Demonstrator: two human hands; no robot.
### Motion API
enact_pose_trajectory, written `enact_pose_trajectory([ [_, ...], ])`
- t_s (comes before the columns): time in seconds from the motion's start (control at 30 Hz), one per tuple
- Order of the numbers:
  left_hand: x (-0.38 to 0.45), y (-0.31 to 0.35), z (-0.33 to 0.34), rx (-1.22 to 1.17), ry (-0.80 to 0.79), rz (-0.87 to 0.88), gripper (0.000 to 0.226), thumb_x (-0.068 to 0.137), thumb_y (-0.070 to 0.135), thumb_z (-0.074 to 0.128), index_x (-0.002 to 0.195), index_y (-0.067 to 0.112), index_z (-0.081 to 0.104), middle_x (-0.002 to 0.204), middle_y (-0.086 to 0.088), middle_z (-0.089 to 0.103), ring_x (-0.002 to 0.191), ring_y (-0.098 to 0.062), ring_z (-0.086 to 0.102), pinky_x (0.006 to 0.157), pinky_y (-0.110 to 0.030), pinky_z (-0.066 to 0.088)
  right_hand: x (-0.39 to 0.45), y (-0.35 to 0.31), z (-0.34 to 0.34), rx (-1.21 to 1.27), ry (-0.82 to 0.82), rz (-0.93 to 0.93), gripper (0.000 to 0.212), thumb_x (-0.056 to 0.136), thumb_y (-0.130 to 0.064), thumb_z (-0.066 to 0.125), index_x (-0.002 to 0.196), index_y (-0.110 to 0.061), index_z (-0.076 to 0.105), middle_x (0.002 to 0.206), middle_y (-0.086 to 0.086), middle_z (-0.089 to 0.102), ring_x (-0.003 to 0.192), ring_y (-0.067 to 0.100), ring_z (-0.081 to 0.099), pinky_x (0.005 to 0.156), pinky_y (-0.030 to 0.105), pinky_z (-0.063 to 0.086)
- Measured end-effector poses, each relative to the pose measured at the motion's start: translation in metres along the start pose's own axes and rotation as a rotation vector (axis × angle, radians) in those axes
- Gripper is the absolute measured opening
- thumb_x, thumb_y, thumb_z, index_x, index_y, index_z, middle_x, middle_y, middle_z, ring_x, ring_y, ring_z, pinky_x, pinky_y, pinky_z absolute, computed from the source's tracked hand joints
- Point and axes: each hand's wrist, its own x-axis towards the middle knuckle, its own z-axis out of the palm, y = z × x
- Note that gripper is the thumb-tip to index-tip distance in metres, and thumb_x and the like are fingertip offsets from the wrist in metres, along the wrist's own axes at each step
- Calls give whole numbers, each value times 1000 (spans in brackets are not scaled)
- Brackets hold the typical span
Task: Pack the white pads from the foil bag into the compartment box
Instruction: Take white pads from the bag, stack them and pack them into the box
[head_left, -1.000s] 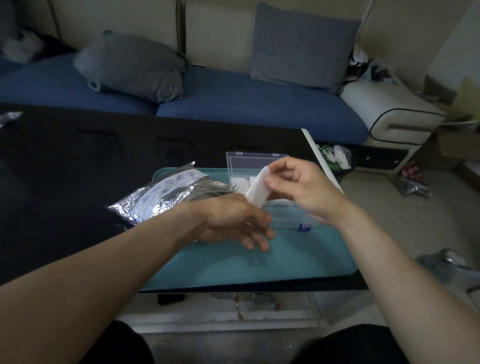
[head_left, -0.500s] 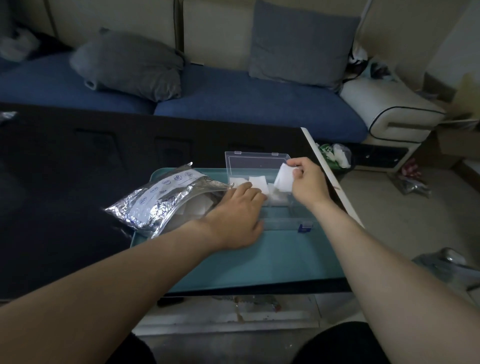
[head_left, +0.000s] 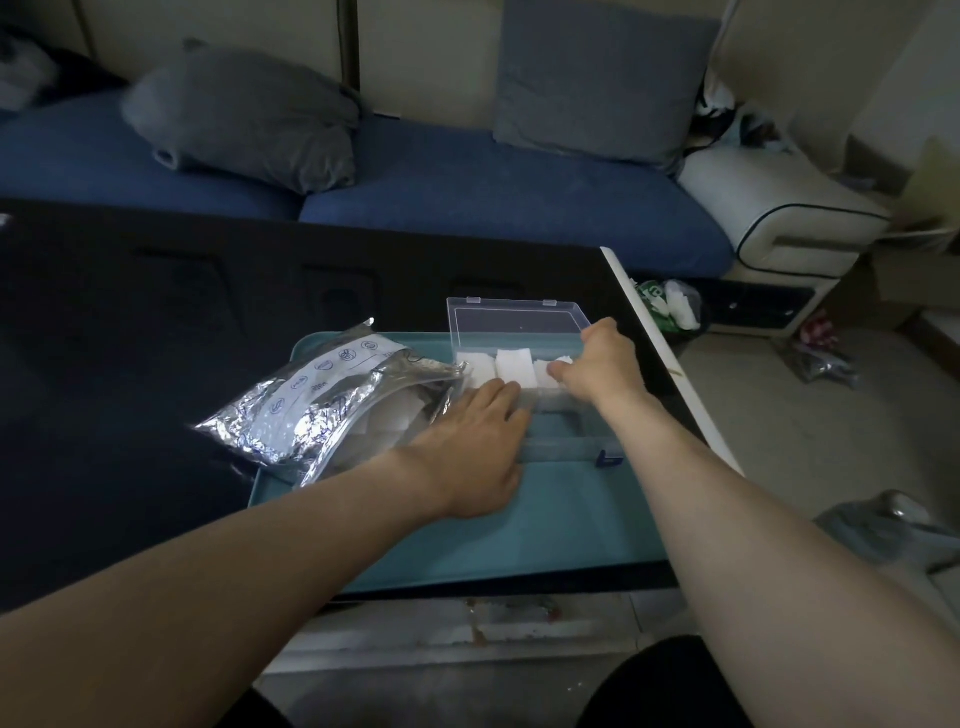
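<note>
Now the clear compartment box (head_left: 519, 364) sits lid-up on a teal tray (head_left: 545, 519), with white pads (head_left: 514, 368) filling its far row of compartments. At about three o'clock of those pads, the right hand (head_left: 597, 364) reaches into the row's right end, fingers curled down onto a pad there; whether it pinches that pad cannot be told. At seven o'clock of the pads the left hand (head_left: 478, 447) lies flat, fingers straight, on the box's near-left edge. A foil bag (head_left: 322, 410) lies at nine o'clock, beside the box.
</note>
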Motion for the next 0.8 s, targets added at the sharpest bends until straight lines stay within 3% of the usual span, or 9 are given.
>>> enact_pose_trajectory([
  [0.17,-3,0,-7,-16,3,3,49,92,30,47,134,5,47,144,-17,39,138,-32,28,116,-42,24,-5,7,2,1,76,-75,11,92,-18,72,95,-10,64,93,3,63,91,19,62,74,23,39],
  [0.23,-4,-1,-16,-83,91,41,47,87,29,45,125,4,56,129,-17,53,126,-33,42,108,-47,36,-5,9,-1,-27,32,-112,12,95,-15,67,84,-10,65,85,1,64,87,19,62,73,23,39],
  [0.33,-6,-6,-36,-214,297,54,32,83,21,49,105,6,68,102,-13,64,100,-32,56,89,-45,49,0,11,-12,-117,-55,-144,18,94,-6,57,87,-3,73,93,10,73,82,22,64,74,28,49],
  [0.47,-12,-20,-63,-270,493,-64,22,85,16,53,97,8,71,94,-7,66,93,-26,57,81,-38,49,-1,11,-20,-95,-38,-230,23,92,-5,60,84,-21,74,87,-6,66,84,9,59,80,19,43],
  [0.57,-20,-37,-70,-246,497,-169,21,88,16,55,101,11,71,99,-5,65,95,-24,55,84,-39,48,-5,7,-18,-85,-148,-213,30,98,-4,51,102,-17,78,105,-6,70,97,11,63,88,22,46],
  [0.67,-27,-47,-74,-187,401,-272,28,89,21,56,112,14,68,109,-7,61,105,-26,52,91,-41,46,-6,7,-11,-172,-261,-225,31,96,-6,52,101,-16,81,113,-3,75,114,15,63,104,27,44],
  [0.73,-32,-51,-74,-139,272,-358,36,90,30,57,123,16,63,119,-9,56,114,-28,48,97,-42,43,-6,7,-11,-185,-300,-226,26,93,-5,52,93,-5,78,97,0,73,104,18,62,95,26,46],
  [0.77,-35,-53,-75,-110,219,-391,41,90,35,58,127,16,59,122,-9,53,117,-29,47,99,-42,42,-8,6,-12,-208,-319,-237,32,91,-4,51,78,-15,78,88,5,68,96,24,60,84,27,46],
  [0.8,-37,-55,-74,-85,168,-418,47,90,41,58,129,16,56,124,-10,51,118,-30,46,100,-42,42,-9,4,-15,-243,-341,-245,28,90,-3,50,69,-12,67,84,8,64,90,27,56,76,26,45],
])
